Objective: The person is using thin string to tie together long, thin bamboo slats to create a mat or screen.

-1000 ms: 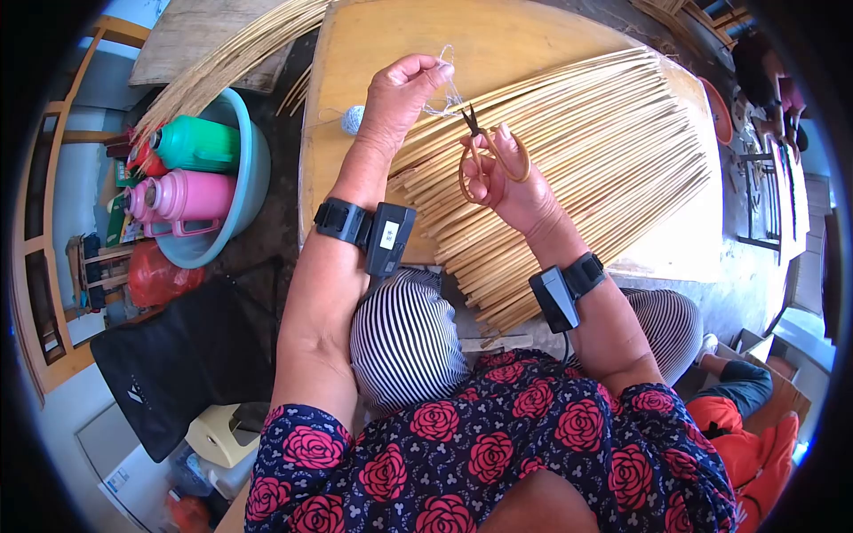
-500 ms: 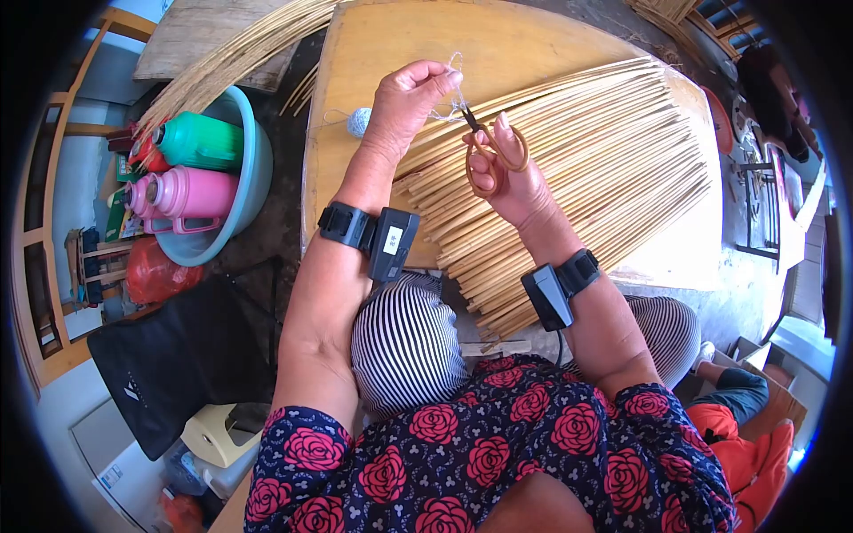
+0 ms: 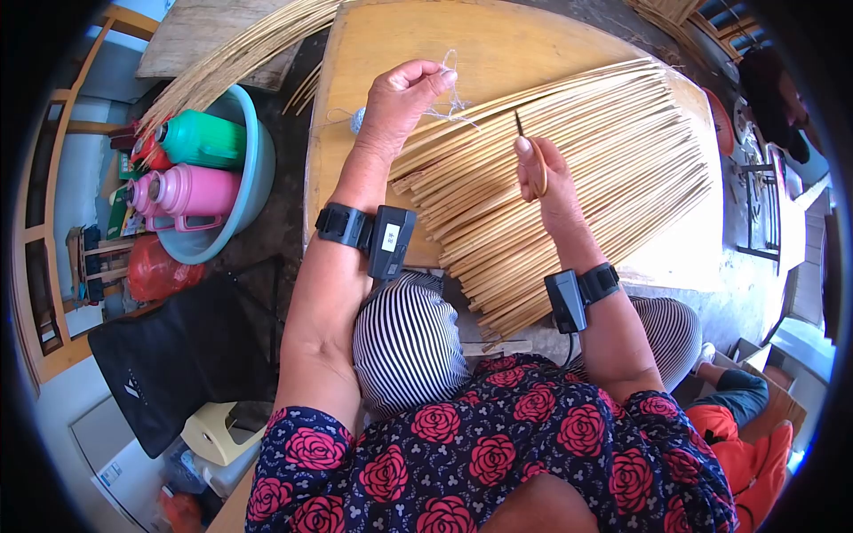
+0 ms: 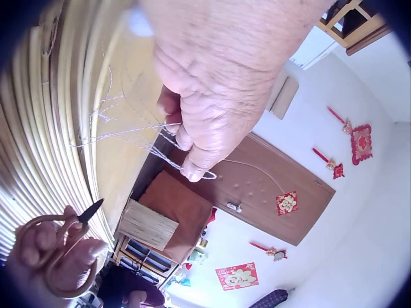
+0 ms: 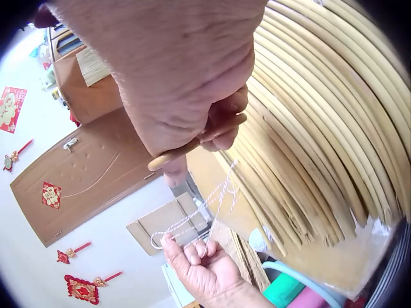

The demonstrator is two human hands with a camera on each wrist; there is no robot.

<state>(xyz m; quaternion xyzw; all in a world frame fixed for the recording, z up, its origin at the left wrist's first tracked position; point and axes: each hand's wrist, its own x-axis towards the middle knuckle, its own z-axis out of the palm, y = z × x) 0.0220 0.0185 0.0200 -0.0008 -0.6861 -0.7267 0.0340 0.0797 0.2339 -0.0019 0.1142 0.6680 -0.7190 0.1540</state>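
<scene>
My left hand (image 3: 400, 99), raised over the wooden table (image 3: 462, 31), pinches a looped bundle of thin white string (image 3: 455, 93) between thumb and forefinger. Loose ends of the string dangle to the right in the head view. My right hand (image 3: 553, 185) holds scissors (image 4: 88, 213) by their tan looped handles, thumb and fingers through the loops. The dark blades point up and away, apart from the string. Partly hidden behind the left wrist sits a pale blue ball of string (image 3: 357, 120). Below both hands lies a wide layer of straw-coloured sticks (image 3: 569, 195).
At left, a light blue basin (image 3: 260, 169) holds a green thermos (image 3: 204, 139) and pink thermoses (image 3: 203, 191). Long thin stalks (image 3: 222, 62) lean over it. A black folding chair (image 3: 187, 346) stands near my left elbow. Another person (image 3: 773, 98) is at the far right.
The right hand and scissors have moved right, away from the string beside the left hand. A loose string end now sticks out to the right. The left hand stays nearly in place.
</scene>
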